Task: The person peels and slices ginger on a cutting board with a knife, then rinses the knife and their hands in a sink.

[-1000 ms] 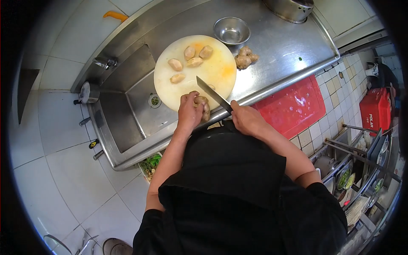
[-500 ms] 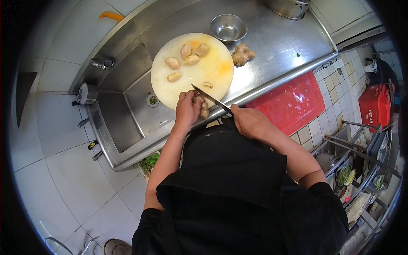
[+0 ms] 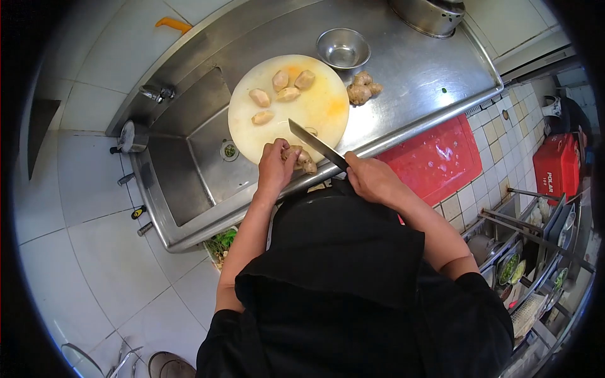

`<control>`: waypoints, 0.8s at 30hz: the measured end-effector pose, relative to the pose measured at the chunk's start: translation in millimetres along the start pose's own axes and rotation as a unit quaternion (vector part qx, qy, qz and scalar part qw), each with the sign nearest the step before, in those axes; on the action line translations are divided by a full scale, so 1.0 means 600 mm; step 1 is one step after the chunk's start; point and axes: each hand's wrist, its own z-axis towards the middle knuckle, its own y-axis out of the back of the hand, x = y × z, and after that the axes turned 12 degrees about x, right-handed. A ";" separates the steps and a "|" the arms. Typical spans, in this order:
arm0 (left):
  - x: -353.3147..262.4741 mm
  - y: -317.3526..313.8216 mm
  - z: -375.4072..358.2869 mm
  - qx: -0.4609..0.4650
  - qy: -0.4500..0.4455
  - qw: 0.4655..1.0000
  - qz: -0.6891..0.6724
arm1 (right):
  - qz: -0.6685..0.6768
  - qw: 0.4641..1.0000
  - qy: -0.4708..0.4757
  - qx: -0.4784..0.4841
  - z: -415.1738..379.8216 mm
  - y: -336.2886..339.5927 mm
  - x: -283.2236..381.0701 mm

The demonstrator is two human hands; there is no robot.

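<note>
Ginger root (image 3: 305, 161) in hand, at the near edge of the round board (image 3: 252, 135).
Our left hand (image 3: 275, 169) grips one end; our right (image 3: 372, 179) closes around the knife (image 3: 318, 146). We judge the root light, firm, knobbly; best hold: thick body, fingers off the blade.

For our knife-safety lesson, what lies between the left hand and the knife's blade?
Between the left hand and the knife lie the ginger and a bare strip of board, seen in the head view.
</note>
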 end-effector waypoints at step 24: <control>-0.015 0.003 -0.008 0.009 -0.008 1.000 0.014 | -0.028 0.998 0.010 0.058 0.030 -0.013 0.001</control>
